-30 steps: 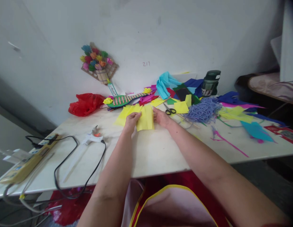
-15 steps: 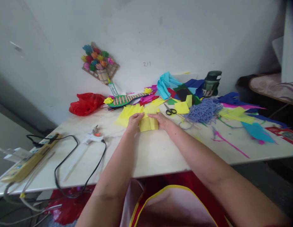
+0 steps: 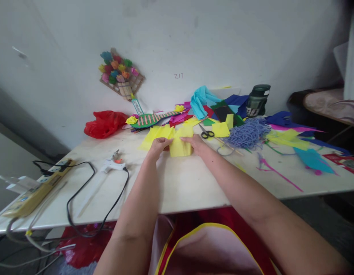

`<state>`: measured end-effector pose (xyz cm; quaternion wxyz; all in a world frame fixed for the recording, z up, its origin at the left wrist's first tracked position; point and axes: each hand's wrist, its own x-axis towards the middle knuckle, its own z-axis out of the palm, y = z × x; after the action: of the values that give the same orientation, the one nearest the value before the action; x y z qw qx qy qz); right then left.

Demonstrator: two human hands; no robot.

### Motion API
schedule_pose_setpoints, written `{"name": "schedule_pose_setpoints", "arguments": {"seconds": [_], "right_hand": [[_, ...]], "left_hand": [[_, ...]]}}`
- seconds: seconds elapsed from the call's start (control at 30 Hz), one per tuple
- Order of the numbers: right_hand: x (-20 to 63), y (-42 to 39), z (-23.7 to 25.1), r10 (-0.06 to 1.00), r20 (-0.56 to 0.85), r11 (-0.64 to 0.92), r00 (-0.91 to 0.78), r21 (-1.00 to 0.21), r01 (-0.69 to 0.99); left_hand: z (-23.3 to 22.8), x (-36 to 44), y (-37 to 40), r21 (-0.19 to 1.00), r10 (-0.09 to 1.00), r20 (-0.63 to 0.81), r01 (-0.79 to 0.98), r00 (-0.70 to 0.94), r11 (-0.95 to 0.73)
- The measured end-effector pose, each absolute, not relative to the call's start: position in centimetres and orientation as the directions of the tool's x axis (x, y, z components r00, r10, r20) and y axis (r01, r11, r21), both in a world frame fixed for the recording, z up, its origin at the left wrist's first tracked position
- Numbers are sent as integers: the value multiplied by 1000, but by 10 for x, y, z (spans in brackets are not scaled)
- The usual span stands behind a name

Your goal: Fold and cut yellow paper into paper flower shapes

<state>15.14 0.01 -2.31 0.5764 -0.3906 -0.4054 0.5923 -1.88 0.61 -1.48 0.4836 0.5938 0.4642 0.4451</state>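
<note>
A small piece of yellow crepe paper is stretched between my two hands, just above the table. My left hand pinches its left edge, thumb against the fingers. On the other side my right hand grips its right edge, with the thumb lying across the front. Behind my left hand lies a larger yellow crepe sheet. Black-handled scissors rest just beyond my right hand, beside a folded yellow piece.
A glue gun with its black cord and a power strip lie at the left. Along the back are a red plastic bag, a green paper decoration, tangled purple string and a dark bottle.
My left hand has shifted slightly left, and the yellow piece appears flatter and more spread out. My right hand keeps its hold with little movement.
</note>
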Motion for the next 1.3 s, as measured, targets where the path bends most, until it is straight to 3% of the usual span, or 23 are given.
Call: {"name": "schedule_pose_setpoints", "arguments": {"seconds": [0.4, 0.87, 1.07, 1.3], "right_hand": [[157, 7, -29, 1000, 20, 15, -10, -933, -361], [156, 9, -32, 1000, 15, 13, -3, -932, -362], [156, 13, -35, 999, 37, 37, 8, -939, -343], [153, 7, -32, 996, 56, 31, -75, -952, -305]], "left_hand": [[-12, -24, 4, 984, 961, 110, 106, 255, -141], [-14, -22, 4, 960, 973, 139, 216, 187, -179], [-14, -23, 5, 977, 974, 89, 174, 206, -126], [-17, -17, 5, 978, 963, 107, 146, 246, -146]]}}
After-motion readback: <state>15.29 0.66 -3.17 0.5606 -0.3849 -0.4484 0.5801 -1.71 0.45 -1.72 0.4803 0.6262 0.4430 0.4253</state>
